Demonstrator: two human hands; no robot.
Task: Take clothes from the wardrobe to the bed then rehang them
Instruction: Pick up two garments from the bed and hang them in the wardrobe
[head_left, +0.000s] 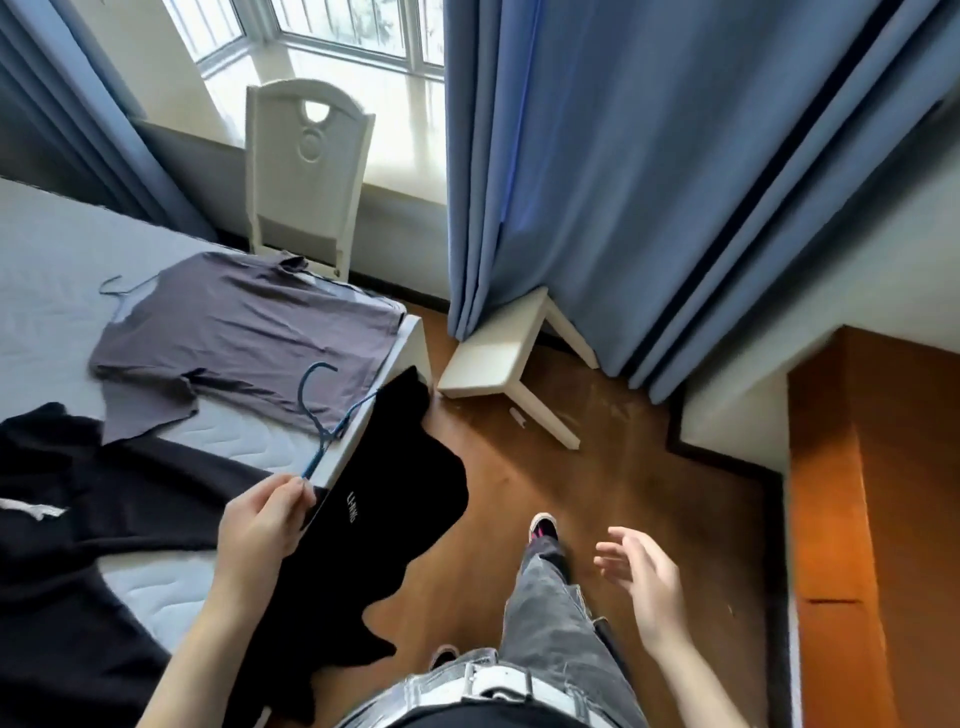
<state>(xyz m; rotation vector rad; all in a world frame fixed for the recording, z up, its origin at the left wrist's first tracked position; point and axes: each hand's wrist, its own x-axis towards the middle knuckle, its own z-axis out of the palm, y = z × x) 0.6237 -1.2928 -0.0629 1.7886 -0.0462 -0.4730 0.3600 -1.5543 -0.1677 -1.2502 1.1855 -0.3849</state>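
Head view: left hand (262, 525) pinches a blue hanger (323, 436) with a black T-shirt (395, 499) hanging from it beside the bed (47, 291) edge, a grey T-shirt (244, 332) lies flat on the bed beyond that hand, and right hand (644, 577) hovers spread, holding nothing.

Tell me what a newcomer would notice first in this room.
First, the black T-shirt with small white lettering, dangling past the edge of the bed from a blue hanger that the left hand pinches. Next, the grey T-shirt spread flat on the bed beyond it, and the tall blue curtains filling the upper right. The right hand hovers open over the wooden floor.
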